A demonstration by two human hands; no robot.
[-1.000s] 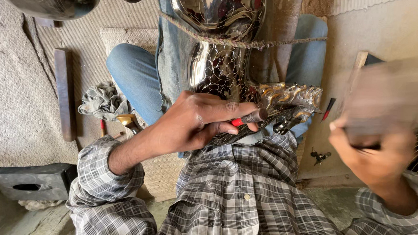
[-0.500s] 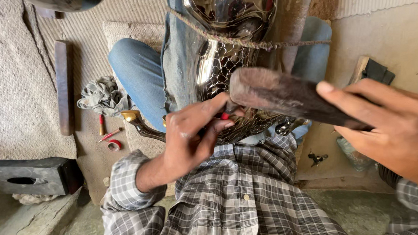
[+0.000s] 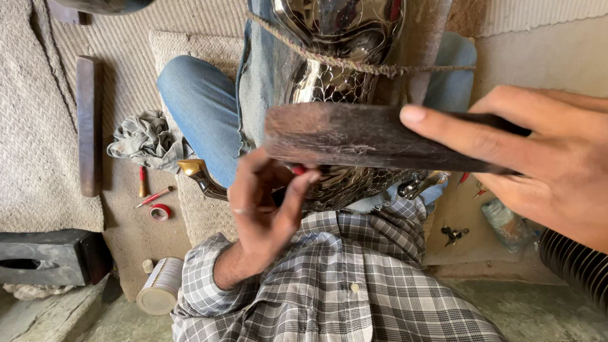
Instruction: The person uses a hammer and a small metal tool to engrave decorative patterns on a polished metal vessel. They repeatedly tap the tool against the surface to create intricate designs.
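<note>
While the shiny metal vessel (image 3: pixel 335 76) was braced on the lap, a wooden block (image 3: pixel 360 136) was gripped in the right hand (image 3: pixel 557 161). A red-tipped tool (image 3: pixel 297 169) was pinched by the left hand (image 3: pixel 265 210). Fingers could be struck if the block slipped.

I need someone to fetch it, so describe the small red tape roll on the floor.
Start at the bent blue-jeaned knee and the crumpled grey rag beside it. Just below the rag lies the small red tape roll, the only ring there; its red neighbours are thin straight sticks.
</note>
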